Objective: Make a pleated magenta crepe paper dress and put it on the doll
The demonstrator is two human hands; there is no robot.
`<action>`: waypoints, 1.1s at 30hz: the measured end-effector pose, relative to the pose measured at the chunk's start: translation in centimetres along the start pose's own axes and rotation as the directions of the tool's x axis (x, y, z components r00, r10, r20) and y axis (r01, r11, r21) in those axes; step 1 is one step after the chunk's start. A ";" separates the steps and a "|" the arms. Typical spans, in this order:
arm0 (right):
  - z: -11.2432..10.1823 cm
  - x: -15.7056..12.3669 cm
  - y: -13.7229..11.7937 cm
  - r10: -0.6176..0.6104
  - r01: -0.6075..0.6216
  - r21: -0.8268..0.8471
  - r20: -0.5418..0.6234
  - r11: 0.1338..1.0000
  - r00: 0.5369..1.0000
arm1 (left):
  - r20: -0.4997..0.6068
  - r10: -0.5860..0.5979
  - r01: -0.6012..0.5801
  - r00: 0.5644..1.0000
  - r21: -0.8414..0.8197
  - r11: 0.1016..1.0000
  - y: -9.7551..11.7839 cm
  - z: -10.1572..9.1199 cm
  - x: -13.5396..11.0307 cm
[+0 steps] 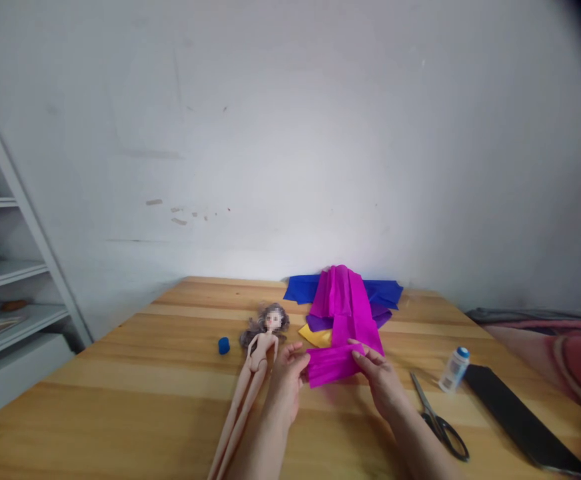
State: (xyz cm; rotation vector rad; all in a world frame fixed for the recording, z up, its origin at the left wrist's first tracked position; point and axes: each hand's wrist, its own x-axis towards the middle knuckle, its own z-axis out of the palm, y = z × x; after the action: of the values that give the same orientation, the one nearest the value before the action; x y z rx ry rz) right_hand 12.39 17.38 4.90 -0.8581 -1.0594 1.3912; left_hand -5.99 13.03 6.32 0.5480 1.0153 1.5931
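Observation:
A strip of magenta crepe paper [334, 365] is stretched between my two hands, just above the wooden table. My left hand [290, 373] pinches its left end between thumb and fingers. At the right end, my right hand [374, 373] grips it the same way. Beside my left hand lies a jointed doll [260, 357] with long dark wavy hair and no clothes. Behind the strip is a pile of larger sheets: magenta paper [340, 293] on top, with blue [301, 289], purple [380, 316] and yellow [315, 333] pieces sticking out below.
Scissors with black handles [438, 420] lie right of my right arm. Past them stand a glue bottle [454, 370] with a blue top and a long black flat object [515, 413]. A blue cap [224, 345] sits left of the doll. White shelves [25, 200] stand at far left.

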 end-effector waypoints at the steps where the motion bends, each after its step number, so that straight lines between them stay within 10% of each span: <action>1: 0.0 0.0 0.0 0.004 -0.004 0.010 0.001 1.000 1.000 | 0.006 -0.001 0.001 1.000 0.002 1.000 0.0 0.0 0.0; 33: -0.3 0.4 0.5 0.059 -0.052 0.161 -0.041 0.986 0.997 | -0.158 0.167 -0.106 0.973 0.334 0.937 -0.4 -0.1 0.0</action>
State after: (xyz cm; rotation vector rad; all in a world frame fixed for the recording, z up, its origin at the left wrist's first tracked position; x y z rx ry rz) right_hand 12.47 17.85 4.34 -0.8028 -0.8820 1.4756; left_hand -5.89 12.96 5.93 0.7170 1.4206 1.6305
